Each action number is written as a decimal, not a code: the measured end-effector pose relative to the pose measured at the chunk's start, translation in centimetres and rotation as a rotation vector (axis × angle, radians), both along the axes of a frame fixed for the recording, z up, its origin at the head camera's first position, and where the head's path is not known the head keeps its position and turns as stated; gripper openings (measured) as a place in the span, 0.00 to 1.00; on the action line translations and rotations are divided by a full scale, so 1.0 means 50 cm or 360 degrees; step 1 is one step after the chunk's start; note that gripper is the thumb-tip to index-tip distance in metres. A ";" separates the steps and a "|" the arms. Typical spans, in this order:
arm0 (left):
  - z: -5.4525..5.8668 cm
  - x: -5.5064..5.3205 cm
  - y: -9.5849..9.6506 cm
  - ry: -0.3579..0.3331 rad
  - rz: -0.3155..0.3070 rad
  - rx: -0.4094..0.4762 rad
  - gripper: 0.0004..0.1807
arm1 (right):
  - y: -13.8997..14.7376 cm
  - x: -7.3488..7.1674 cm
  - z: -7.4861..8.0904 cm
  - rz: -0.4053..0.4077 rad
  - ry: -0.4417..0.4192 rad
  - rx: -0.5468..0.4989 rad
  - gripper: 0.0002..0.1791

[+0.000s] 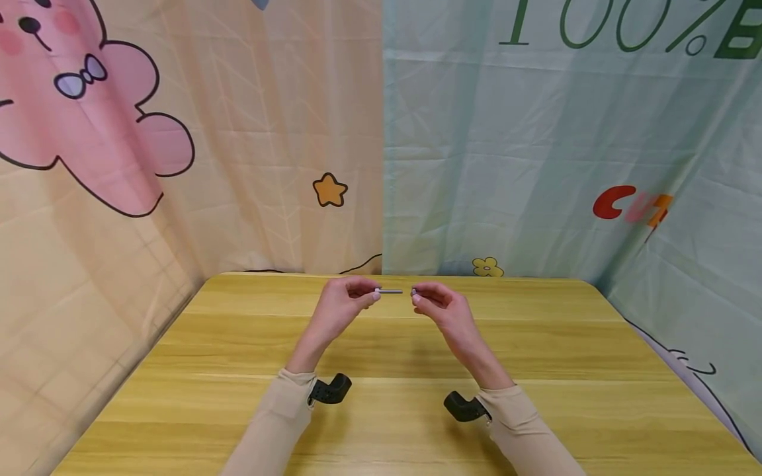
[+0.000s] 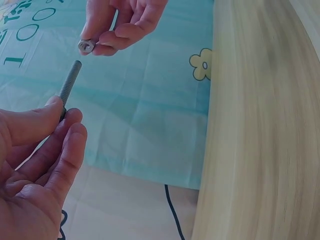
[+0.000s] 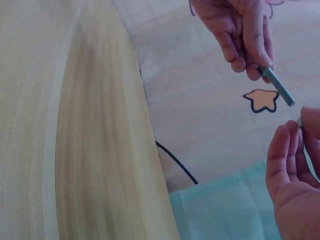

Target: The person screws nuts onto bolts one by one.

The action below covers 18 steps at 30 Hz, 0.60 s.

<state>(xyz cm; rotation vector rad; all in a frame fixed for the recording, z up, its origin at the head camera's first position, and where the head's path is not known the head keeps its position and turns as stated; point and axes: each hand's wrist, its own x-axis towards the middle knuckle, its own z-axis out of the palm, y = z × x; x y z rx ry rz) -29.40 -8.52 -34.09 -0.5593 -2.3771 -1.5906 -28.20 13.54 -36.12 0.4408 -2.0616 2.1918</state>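
Observation:
Between thumb and fingertips, my left hand (image 1: 344, 303) pinches one end of a grey threaded bolt (image 1: 391, 291). Its bare threaded end points toward the other hand, and my fingers hide the gripped end. My right hand (image 1: 445, 311) pinches a small metal hex nut (image 2: 86, 46), whose hole faces the bolt in the left wrist view. A short gap separates the bolt's tip from the nut. Only a sliver of the nut shows in the right wrist view, beside the thumb. Both hands are held up above the far part of the table.
A wooden table (image 1: 381, 410) spreads beneath both arms. Printed curtains hang behind and beside it, one peach (image 1: 256, 132) and one pale green (image 1: 476, 145). Each wrist wears a black camera mount, the left one (image 1: 332, 389) and the right one (image 1: 464, 406).

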 end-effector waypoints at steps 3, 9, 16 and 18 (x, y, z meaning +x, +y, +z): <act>0.001 0.001 0.004 0.0008 -0.0010 -0.0006 0.06 | -0.002 0.000 0.001 0.0007 0.0007 -0.0001 0.17; 0.001 0.002 0.010 0.0012 -0.0033 0.0001 0.05 | -0.007 0.000 0.000 0.0025 0.0013 -0.0024 0.17; -0.002 0.002 0.013 0.0040 -0.0050 -0.0005 0.04 | -0.011 0.002 -0.001 0.0055 0.0032 -0.0018 0.16; -0.003 0.003 0.013 0.0043 -0.0049 -0.0007 0.04 | -0.011 0.002 -0.001 0.0056 0.0039 -0.0008 0.16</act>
